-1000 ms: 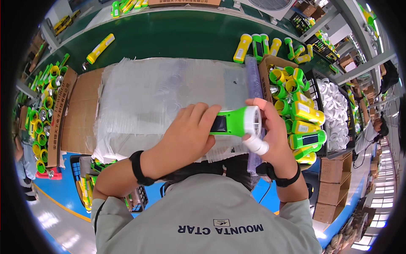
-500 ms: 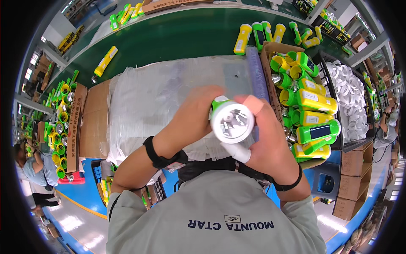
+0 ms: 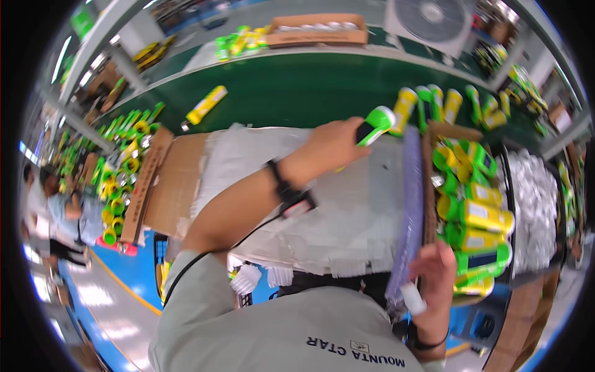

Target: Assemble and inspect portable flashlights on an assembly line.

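Note:
Over the far right part of the covered work surface, my left hand [image 3: 338, 142] is closed around a green flashlight [image 3: 377, 124] with a white head and a dark panel. The flashlight is raised and tilted, its head toward the far right. My right hand [image 3: 436, 273] is nearer my body, beside the cardboard box. Its fingers are apart, slightly bent and a little blurred, and I see nothing held in them. A white wrap [image 3: 413, 299] is on its thumb. Within the cardboard box [image 3: 429, 186] several yellow and green flashlights [image 3: 486, 217] lie piled.
A purple-blue roll [image 3: 409, 204] runs along the box's left side. White rings [image 3: 534, 211] fill a black crate at the right. Several flashlights [image 3: 405, 108] stand on the green bench [image 3: 297, 87]; a yellow flashlight [image 3: 206, 105] lies at its left. Another box of flashlight bodies [image 3: 149, 186] is at the left.
My hands have separated. My left hand has moved away from me with the flashlight, while my right hand has let go and moved back toward the near right. The view has shifted.

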{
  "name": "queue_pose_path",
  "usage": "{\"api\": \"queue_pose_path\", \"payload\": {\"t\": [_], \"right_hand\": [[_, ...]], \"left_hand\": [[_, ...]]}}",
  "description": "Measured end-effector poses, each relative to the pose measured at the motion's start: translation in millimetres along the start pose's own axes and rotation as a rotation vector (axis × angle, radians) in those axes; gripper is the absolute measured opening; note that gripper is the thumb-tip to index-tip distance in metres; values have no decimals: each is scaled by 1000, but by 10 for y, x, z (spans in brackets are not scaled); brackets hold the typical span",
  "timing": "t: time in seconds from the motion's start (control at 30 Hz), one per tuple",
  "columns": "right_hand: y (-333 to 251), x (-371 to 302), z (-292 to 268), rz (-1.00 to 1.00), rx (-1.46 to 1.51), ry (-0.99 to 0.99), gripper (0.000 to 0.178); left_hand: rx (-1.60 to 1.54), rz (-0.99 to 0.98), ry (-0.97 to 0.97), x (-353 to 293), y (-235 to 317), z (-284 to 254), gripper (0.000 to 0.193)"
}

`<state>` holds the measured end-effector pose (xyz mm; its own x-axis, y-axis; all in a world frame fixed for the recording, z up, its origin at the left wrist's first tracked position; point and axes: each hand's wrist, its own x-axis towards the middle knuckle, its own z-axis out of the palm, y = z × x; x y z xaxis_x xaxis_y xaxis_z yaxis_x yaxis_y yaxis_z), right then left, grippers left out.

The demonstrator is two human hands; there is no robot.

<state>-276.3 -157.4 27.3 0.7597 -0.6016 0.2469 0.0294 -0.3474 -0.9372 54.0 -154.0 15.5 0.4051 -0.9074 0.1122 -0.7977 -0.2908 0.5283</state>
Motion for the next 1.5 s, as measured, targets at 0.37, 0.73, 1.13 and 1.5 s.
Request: {"api": "queue_pose_path", "payload": {"t": [0.37, 0.73, 1.13, 1.5], "right_hand": [[131, -400, -18, 233, 227, 192, 41], [-153, 396, 228, 120, -152, -283, 36], [-294, 1172, 1583, -479, -478, -304, 67], [221, 645, 1809, -294, -178, -595, 63]], "left_hand": [[89, -112, -74, 1562, -990, -311, 45], [478, -603, 314, -945, -4123, -1657, 66], [-705, 21, 198, -2013, 64, -978, 79], [-591, 120, 127, -2499, -225, -651, 26]]}}
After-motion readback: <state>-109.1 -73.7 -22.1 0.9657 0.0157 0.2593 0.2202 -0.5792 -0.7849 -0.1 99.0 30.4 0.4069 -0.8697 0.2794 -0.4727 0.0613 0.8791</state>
